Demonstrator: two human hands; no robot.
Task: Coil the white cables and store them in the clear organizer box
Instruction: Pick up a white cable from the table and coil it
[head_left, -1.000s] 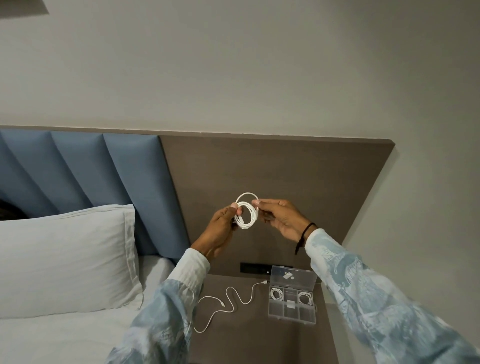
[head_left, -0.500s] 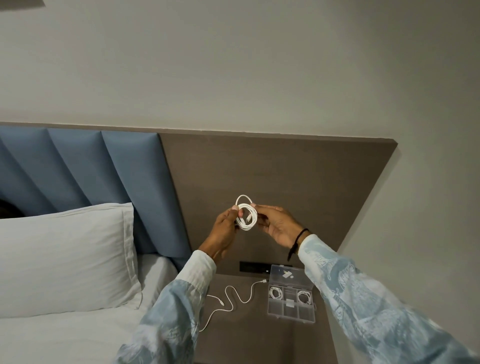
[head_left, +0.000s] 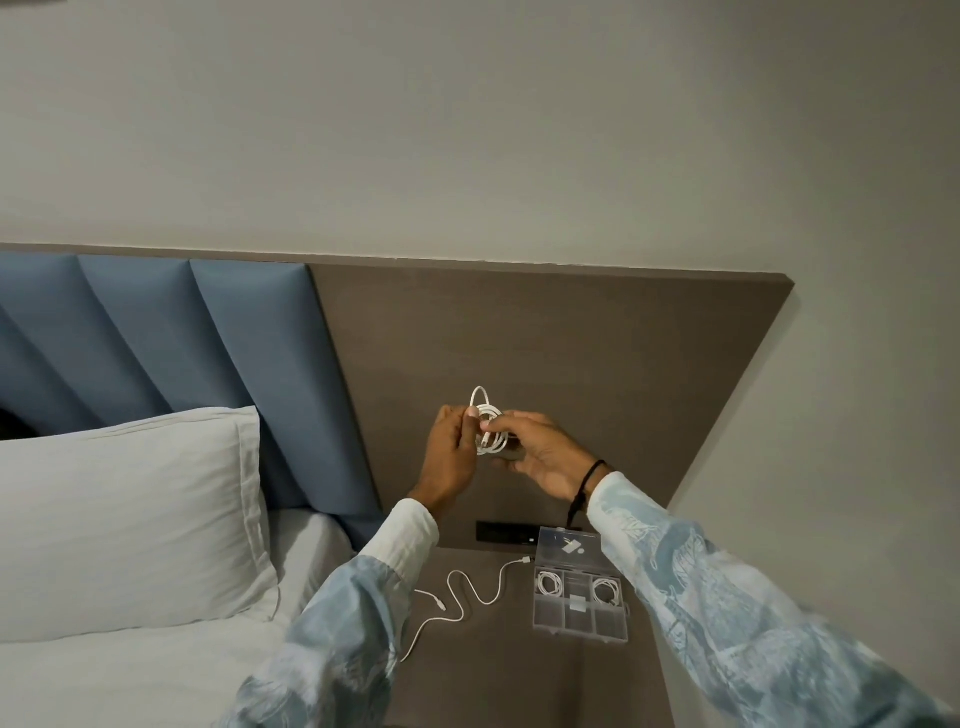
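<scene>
Pinching a coiled white cable (head_left: 488, 431) between raised hands (head_left: 498, 452).

The room is dim, with soft even light and no glare, and the wall (head_left: 519, 130) looks flat grey. The wide lens bends the headboard (head_left: 571, 338) line and stretches my sleeves (head_left: 753, 623) at the bottom edge. My right hand (head_left: 545, 457) throws only a faint shadow, and the picture is slightly soft.

Below my arms the brown nightstand (head_left: 519, 670) carries 1 loose white cable (head_left: 470, 597) and, just beside it, the clear organizer box (head_left: 579, 592).
</scene>
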